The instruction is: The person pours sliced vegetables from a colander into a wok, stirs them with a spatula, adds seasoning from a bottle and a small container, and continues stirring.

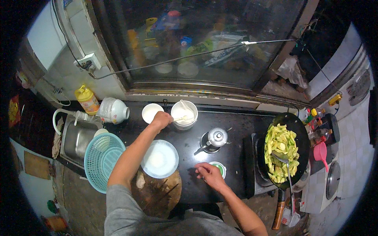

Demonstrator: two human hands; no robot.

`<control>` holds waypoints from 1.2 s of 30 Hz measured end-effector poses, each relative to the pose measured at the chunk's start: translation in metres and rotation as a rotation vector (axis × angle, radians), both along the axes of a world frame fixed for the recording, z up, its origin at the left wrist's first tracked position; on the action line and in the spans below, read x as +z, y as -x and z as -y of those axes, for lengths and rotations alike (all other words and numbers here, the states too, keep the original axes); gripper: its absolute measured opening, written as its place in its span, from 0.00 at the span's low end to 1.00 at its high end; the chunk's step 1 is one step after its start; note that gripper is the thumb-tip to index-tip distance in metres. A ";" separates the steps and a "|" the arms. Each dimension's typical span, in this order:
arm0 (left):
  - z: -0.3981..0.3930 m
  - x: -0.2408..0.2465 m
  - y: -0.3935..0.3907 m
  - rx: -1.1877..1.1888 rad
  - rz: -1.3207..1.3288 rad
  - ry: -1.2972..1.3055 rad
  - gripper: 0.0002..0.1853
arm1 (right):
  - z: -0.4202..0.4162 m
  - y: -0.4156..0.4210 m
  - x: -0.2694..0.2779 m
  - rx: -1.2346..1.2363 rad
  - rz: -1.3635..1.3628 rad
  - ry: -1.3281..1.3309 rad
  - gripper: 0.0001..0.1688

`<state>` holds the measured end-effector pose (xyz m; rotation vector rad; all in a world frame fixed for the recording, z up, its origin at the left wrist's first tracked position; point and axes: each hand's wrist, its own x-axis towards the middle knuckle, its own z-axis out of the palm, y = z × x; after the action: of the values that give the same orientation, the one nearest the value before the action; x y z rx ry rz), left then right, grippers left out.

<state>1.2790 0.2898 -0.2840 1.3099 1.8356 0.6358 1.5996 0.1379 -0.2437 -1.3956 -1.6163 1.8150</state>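
My left hand (162, 120) grips the handle of a small pale spoon (180, 118), its bowl over the white powder inside a white plastic tub (186, 127). A second light utensil (184, 104) leans in the same tub. Just left of the hand stands another white tub (146, 117) of white contents. My right hand (210, 176) hovers over the counter with loosely curled fingers and nothing visible in them. Beside it, partly hidden, is a small round container with a green middle (219, 168). A pale bowl (161, 169) with whitish contents sits below my left hand.
A metal pot with a lid (218, 137) stands mid-counter. At right, a wok (302, 147) of sliced green-yellow vegetables rests on a stove, a metal ladle (289, 177) in it. A blue plastic basket (102, 159), a round chopping board (168, 188) and a sink (78, 135) are leftward.
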 end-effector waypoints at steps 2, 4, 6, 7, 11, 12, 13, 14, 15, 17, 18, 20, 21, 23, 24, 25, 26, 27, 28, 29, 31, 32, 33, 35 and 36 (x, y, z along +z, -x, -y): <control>0.010 0.021 -0.011 0.164 0.348 0.102 0.08 | 0.002 -0.006 0.005 -0.010 0.013 0.012 0.16; 0.019 0.025 -0.012 0.171 0.415 0.070 0.06 | 0.008 -0.016 0.014 -0.044 -0.041 0.029 0.15; 0.026 0.035 -0.018 0.154 0.469 0.039 0.06 | 0.017 -0.033 0.027 -0.081 -0.070 0.010 0.15; 0.031 0.044 -0.023 0.140 0.490 0.026 0.06 | 0.022 -0.043 0.035 -0.095 -0.072 -0.014 0.14; 0.043 0.074 -0.051 0.093 0.529 -0.001 0.06 | 0.046 -0.086 0.087 -0.249 -0.048 -0.072 0.15; 0.046 0.088 -0.063 0.065 0.521 0.014 0.06 | 0.054 -0.098 0.101 -0.298 -0.034 -0.093 0.15; 0.047 0.095 -0.073 0.031 0.550 0.001 0.06 | 0.060 -0.110 0.114 -0.347 -0.018 -0.117 0.14; 0.048 0.098 -0.083 -0.006 0.581 -0.009 0.06 | 0.066 -0.123 0.126 -0.372 0.067 -0.212 0.14; 0.050 0.104 -0.095 -0.051 0.612 -0.017 0.07 | 0.074 -0.139 0.133 -0.410 0.127 -0.315 0.13; 0.058 0.121 -0.119 -0.087 0.646 -0.027 0.07 | 0.078 -0.161 0.180 -0.417 0.374 -0.528 0.11; 0.061 0.124 -0.128 -0.102 0.668 -0.031 0.07 | 0.081 -0.178 0.190 -0.449 0.469 -0.651 0.11; 0.063 0.135 -0.153 -0.128 0.710 -0.029 0.07 | 0.087 -0.217 0.203 -0.566 0.625 -0.857 0.09; 0.062 0.143 -0.168 -0.137 0.724 -0.020 0.06 | 0.094 -0.244 0.200 -0.650 0.705 -0.800 0.11; 0.060 0.159 -0.206 -0.191 0.702 -0.084 0.06 | 0.108 -0.294 0.195 -0.554 0.994 -0.962 0.15; 0.056 0.168 -0.228 -0.230 0.675 -0.123 0.06 | 0.122 -0.314 0.190 -0.548 0.993 -0.879 0.22; 0.056 0.177 -0.247 -0.255 0.644 -0.166 0.06 | 0.132 -0.324 0.184 -0.513 1.068 -0.804 0.24; 0.053 0.183 -0.267 -0.288 0.595 -0.256 0.07 | 0.141 -0.333 0.179 -0.475 1.138 -0.729 0.26; 0.052 0.185 -0.291 -0.288 0.491 -0.436 0.07 | 0.145 -0.341 0.174 -0.434 1.195 -0.655 0.28; 0.045 0.176 -0.311 -0.322 0.375 -0.712 0.07 | 0.144 -0.341 0.174 -0.407 1.150 -0.542 0.33; 0.050 0.185 -0.335 -0.301 0.172 -0.915 0.06 | 0.144 -0.346 0.165 -0.439 1.115 -0.520 0.33; 0.040 0.165 -0.367 -0.470 -0.135 -1.214 0.03 | 0.144 -0.353 0.140 -0.493 1.050 -0.484 0.34; 0.033 0.153 -0.377 -0.518 -0.243 -1.254 0.03 | 0.144 -0.354 0.133 -0.539 1.026 -0.485 0.31; 0.030 0.151 -0.384 -0.564 -0.356 -1.290 0.02 | 0.141 -0.354 0.132 -0.526 0.999 -0.469 0.30; 0.031 0.148 -0.387 -0.395 -0.200 -1.240 0.03 | 0.135 -0.357 0.134 -0.497 0.945 -0.442 0.27; 0.034 0.144 -0.385 -0.307 -0.127 -1.201 0.03 | 0.135 -0.360 0.135 -0.492 0.964 -0.473 0.26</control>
<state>1.6642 0.2559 -0.1397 2.3454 1.2248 1.6219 1.9599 0.0033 -0.1087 -2.2893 -1.6690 0.4084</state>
